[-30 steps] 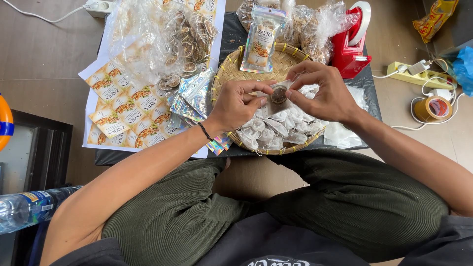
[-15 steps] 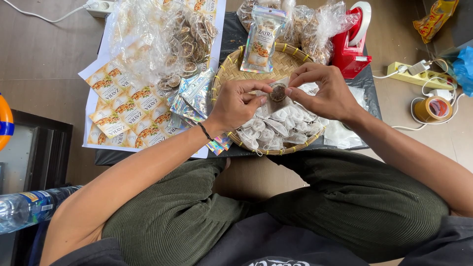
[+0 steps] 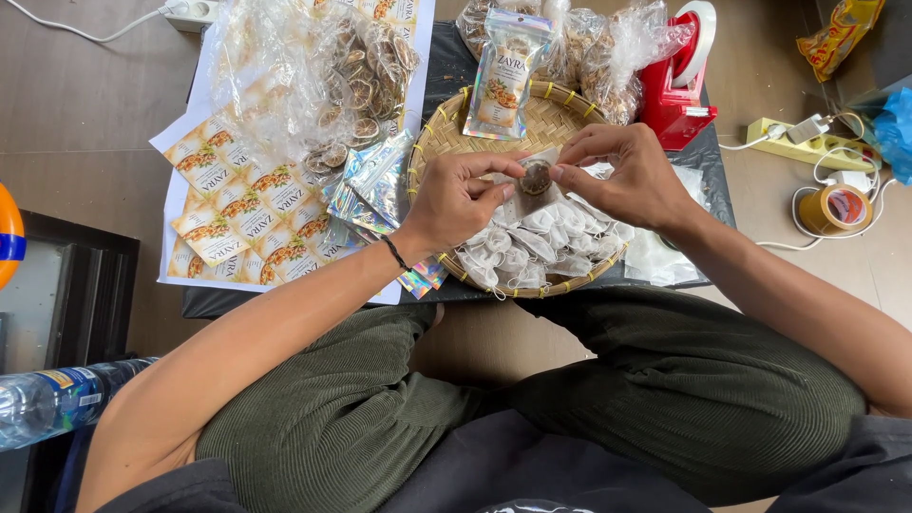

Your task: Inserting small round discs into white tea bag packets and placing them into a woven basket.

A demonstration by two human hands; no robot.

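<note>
Left hand (image 3: 458,198) and right hand (image 3: 622,176) both pinch small white filter pouch with dark round slice (image 3: 533,182) above round woven bamboo tray (image 3: 446,133) of white pouches (image 3: 532,249).

Small white mesh sachet (image 3: 528,190): translucent, flat, roughly square, held raised above woven basket (image 3: 446,133), at about 12 o'clock over heap of like sachets. Dark brown round dried slice (image 3: 536,177) at sachet's upper part, partly showing; whether inside or at mouth cannot tell. Sachet pinched between two hands: left hand (image 3: 456,201) on 9 o'clock edge, right hand (image 3: 622,176) on 3 o'clock edge, thumb and forefinger tips touching slice. Sachet tilted slightly, lower part hanging toward heap.
</note>
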